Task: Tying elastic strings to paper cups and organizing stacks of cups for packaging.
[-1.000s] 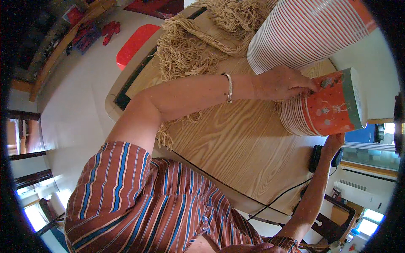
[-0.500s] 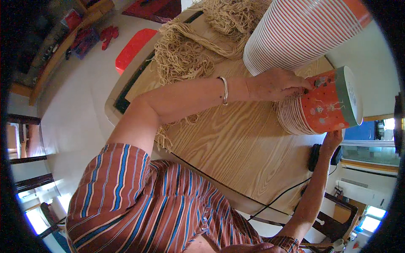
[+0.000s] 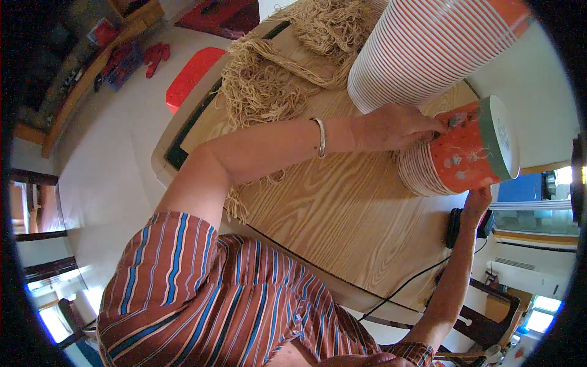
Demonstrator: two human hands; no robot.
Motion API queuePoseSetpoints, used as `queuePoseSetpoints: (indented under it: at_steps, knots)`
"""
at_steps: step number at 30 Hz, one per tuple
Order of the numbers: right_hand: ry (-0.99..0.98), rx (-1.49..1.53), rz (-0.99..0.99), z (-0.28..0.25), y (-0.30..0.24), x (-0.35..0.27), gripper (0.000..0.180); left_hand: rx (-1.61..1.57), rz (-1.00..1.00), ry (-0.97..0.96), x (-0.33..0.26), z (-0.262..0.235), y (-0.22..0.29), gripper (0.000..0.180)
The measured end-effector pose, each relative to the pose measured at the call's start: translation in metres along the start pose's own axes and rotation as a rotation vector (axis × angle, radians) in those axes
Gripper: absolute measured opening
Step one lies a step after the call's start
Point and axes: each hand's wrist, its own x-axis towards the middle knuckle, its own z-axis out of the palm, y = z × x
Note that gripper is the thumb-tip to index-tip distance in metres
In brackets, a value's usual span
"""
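Observation:
A short nested stack of paper buckets [image 3: 458,153] lies tilted at the table's right side, its printed orange wall and green band toward the base showing. White rims of the lower buckets bunch at its left end. My left hand [image 3: 397,127], with a bangle at the wrist, reaches across with its fingers closed against the upper wall near those rims. From below, my right hand [image 3: 477,200] grips the near side by the base; most of its fingers are hidden behind the bucket.
A taller stack of paper buckets [image 3: 428,52] stands just beyond my left hand. Tangled beige cord [image 3: 263,85] heaps on the far left of the wood-grain table [image 3: 318,208]. A black cable [image 3: 403,290] runs over the near edge. A red stool [image 3: 192,76] stands on the floor beyond.
The short bucket stack and both hands appear slightly further left, with the view shifting a little as well. Both hands keep their places on the bucket.

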Motion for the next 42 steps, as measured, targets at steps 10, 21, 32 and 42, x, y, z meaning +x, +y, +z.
queuePoseSetpoints:
  at_steps: [10, 21, 32, 42]
  knots:
    - [-0.057, -0.167, -0.185, 0.01, -0.012, 0.001, 0.021, 0.058, 0.008, -0.025, -0.008, 0.004, -0.002, 0.029]
    - [-0.047, -0.14, -0.084, 0.009, -0.107, -0.043, 0.019, 0.153, -0.13, 0.014, -0.01, -0.06, 0.035, 0.025]
    - [-0.374, -0.107, -0.03, 0.1, -0.155, -0.08, 0.053, 0.135, -0.15, -0.103, -0.022, -0.072, 0.072, 0.024]
    - [-0.499, 0.043, 0.131, 0.117, -0.145, -0.086, 0.042, 0.258, -0.02, -0.088, -0.015, -0.093, 0.075, 0.025]
